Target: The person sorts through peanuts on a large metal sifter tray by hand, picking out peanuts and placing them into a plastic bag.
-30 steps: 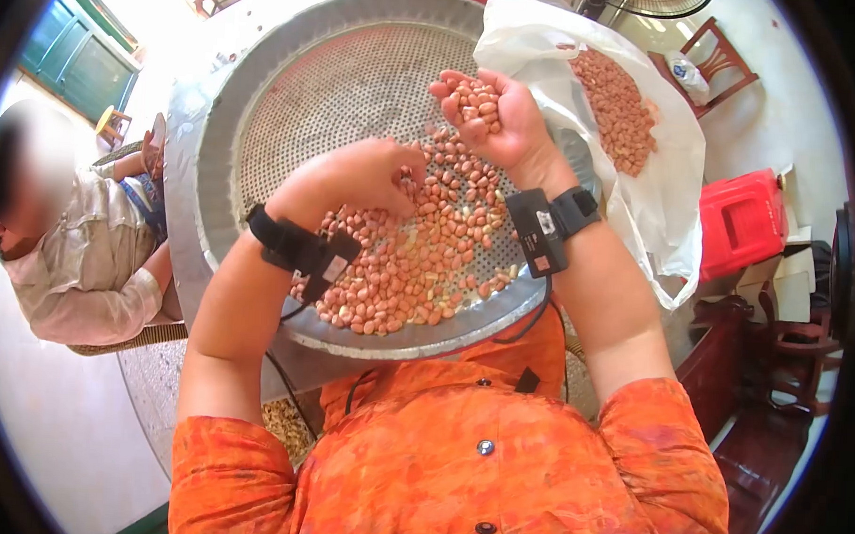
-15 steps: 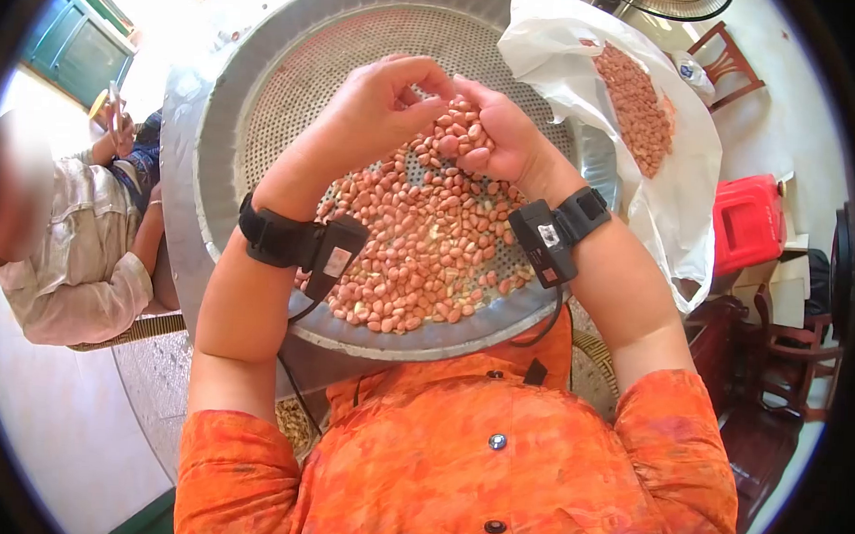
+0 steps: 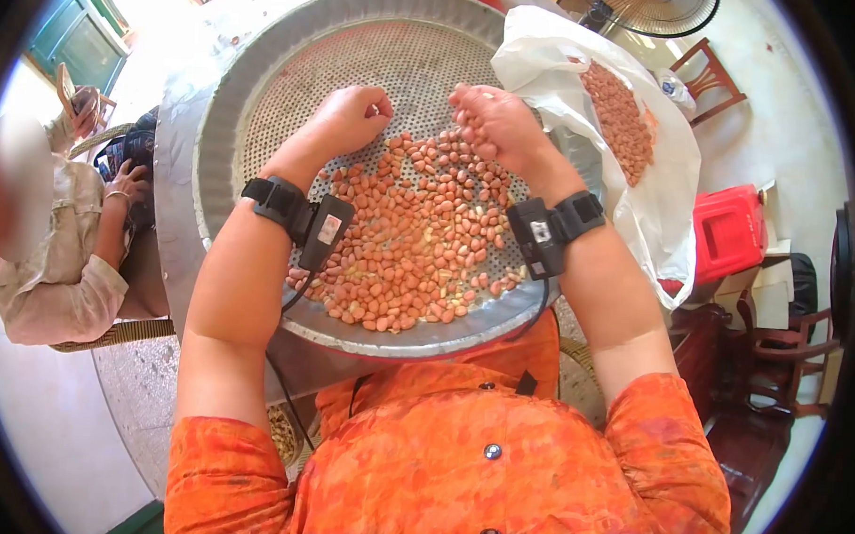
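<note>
A broad round metal sieve holds a layer of shelled, reddish-skinned peanuts, with some paler, skinless pieces among them. Above its perforated floor, my left hand is closed, thumb and fingers curled together; whatever they may pinch is too small to name. To the right, my right hand curls around several peanuts, tilted so that some show at its lower left side, over the pile. The two hands are apart. Each wrist wears a black strap with a small box on it.
A white plastic bag with more peanuts lies at the sieve's right. Beyond are a red container, a fan and wooden chairs. Another person sits at the left.
My hands have moved apart, the left leftward and down away from the right. My right hand has turned over from palm-up toward the pile. The seated person's hand has lowered.
</note>
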### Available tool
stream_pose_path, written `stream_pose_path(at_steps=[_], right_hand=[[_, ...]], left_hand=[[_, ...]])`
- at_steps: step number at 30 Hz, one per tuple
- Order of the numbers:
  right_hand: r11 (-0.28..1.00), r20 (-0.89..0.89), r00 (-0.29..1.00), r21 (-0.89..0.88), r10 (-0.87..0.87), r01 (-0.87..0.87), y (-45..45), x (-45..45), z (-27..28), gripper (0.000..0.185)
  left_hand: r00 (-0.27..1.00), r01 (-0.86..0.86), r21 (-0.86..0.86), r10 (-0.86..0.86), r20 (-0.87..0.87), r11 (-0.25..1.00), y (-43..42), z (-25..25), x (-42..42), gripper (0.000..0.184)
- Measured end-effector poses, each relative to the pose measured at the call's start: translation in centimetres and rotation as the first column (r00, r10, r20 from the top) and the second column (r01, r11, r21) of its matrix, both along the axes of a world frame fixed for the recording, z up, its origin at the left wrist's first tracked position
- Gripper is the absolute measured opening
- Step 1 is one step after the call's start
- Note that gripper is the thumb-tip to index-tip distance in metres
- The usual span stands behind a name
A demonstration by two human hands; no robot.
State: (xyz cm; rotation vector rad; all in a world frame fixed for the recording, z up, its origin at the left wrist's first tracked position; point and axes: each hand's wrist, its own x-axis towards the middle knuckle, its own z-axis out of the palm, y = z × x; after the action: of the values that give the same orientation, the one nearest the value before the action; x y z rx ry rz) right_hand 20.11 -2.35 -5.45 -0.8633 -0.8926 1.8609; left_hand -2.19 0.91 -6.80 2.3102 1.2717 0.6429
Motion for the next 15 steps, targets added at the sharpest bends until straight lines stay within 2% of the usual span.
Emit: stream_pose_path(at_steps=[1,2,3,4,6,8,12,14,15], right_hand=[[0.983,0.437,0.895,0.186,-0.092,0.010,-0.2,-0.2,-0.1,0.025],[0.935,0.760,0.603,0.349,-0.243,-0.063,-0.4,-0.3,-0.4,0.027],[0.874,0.812,0.465,0.464,-0.352,-0.147,0.1,-0.8,-0.9,0.030],[0.873,0.813,0.459,0.465,-0.358,-0.144,0.1,-0.6,-1.3,0.030],[0.817,0.848,0.282,0.517,-0.449,-0.253,0.0,-0.6,-0.9,0.030],[0.829,0.858,0.226,0.507,-0.461,-0.235,-0.5,-1.1,0.5,0.030],[0.626,0.722,0.008,0.605,-0.692,-0.492,-1.5,-0.7,3.3,0.029],[0.631,0.691,-0.148,0.525,-0.708,-0.571,-1.7,-1.7,3.5,0.025],[0.638,0.682,-0.164,0.533,-0.713,-0.557,-2.0,-1.8,3.5,0.025]], left_hand=[[1.000,-0.014,-0.009,0.014,0.007,1.000,-0.1,0.0,0.1,0.015],[1.000,-0.008,-0.004,0.008,0.014,1.000,-0.1,0.1,0.3,0.015],[1.000,-0.009,0.005,0.009,0.014,1.000,0.0,0.1,0.3,0.016],[1.000,-0.010,0.014,0.010,0.014,1.000,0.0,-0.1,0.1,0.016],[0.999,-0.014,0.013,0.013,0.033,1.000,0.1,-0.5,-0.2,0.016],[0.999,-0.001,0.013,0.001,0.054,1.000,0.4,-1.1,-0.5,0.017],[0.999,0.002,-0.011,-0.001,0.049,1.000,0.2,-0.8,-0.1,0.017],[0.999,0.029,0.005,-0.029,0.039,1.000,0.1,-1.0,0.1,0.017],[0.999,0.011,0.008,-0.012,0.052,1.000,-0.1,-1.0,0.1,0.017]])
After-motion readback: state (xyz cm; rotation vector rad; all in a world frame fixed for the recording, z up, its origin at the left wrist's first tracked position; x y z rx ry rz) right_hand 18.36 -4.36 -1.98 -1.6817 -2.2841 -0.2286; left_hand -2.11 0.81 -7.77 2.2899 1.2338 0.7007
